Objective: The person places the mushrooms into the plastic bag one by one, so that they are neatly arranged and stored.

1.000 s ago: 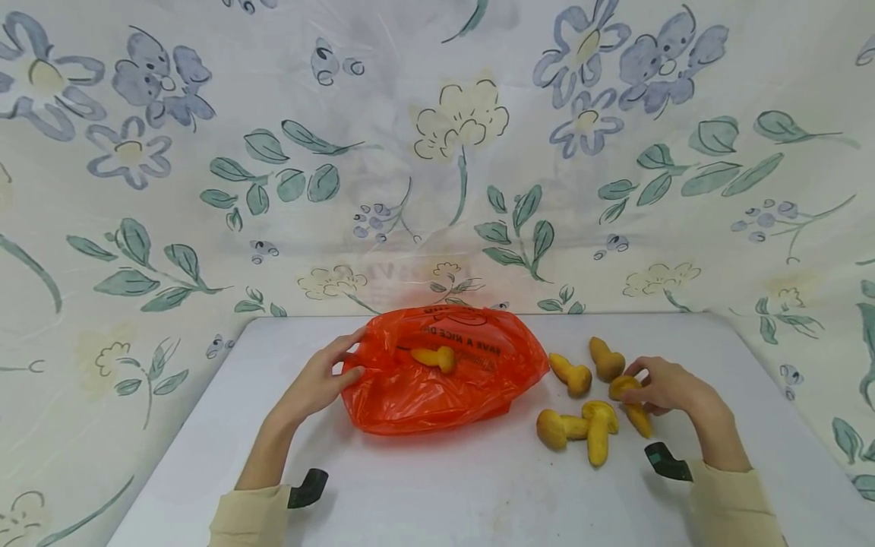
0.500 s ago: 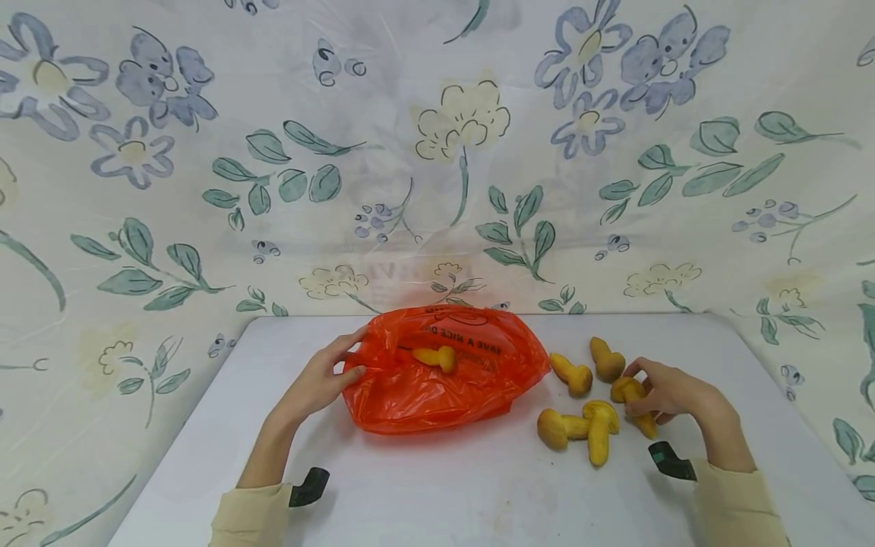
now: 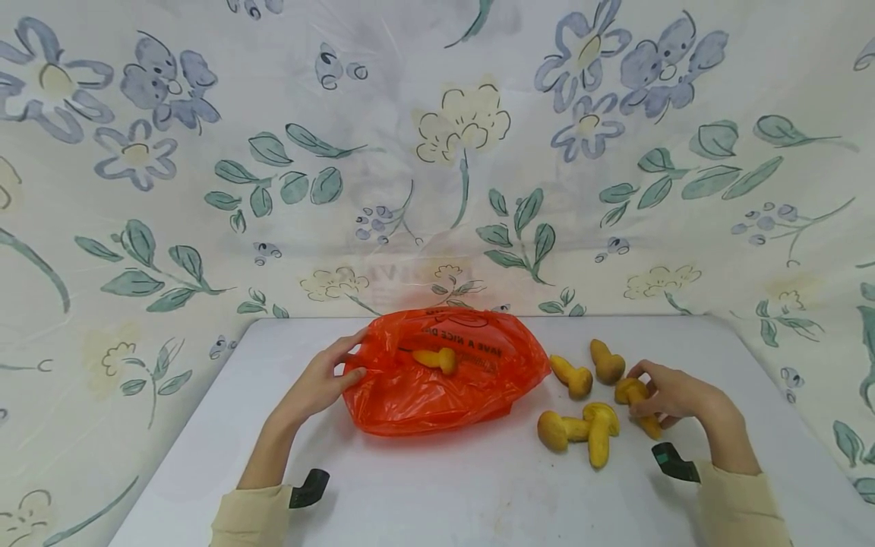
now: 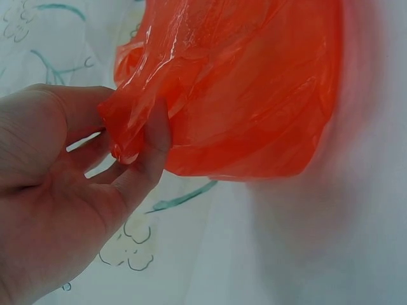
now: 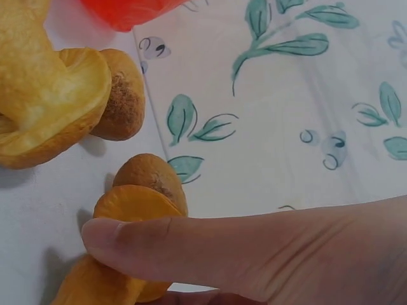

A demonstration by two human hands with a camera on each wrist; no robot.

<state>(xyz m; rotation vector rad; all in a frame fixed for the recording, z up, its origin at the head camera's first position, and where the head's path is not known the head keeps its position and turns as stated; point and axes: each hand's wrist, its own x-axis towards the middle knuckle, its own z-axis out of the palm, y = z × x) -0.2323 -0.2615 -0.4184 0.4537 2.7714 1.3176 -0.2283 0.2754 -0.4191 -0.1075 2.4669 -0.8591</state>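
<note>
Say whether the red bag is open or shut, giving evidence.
Open: the red bag gapes, its left edge held by the left hand, and a yellow mushroom shows inside.

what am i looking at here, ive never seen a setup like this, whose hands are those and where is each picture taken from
No machine is at work here: a person's left hand and right hand, both bare, do the handling. The wide picture comes from a camera worn on the head, looking forward and down. The two closer pictures come from cameras on the wrists, one per hand.

On the white table lies a crumpled, see-through red plastic bag with dark printing; the left hand holds its edge. A yellow mushroom-shaped piece lies against the plastic, though whether inside the bag is hard to tell. To the bag's right lie four yellow-brown mushroom shapes, and the right hand pinches another, an orange-yellow mushroom shape.
</note>
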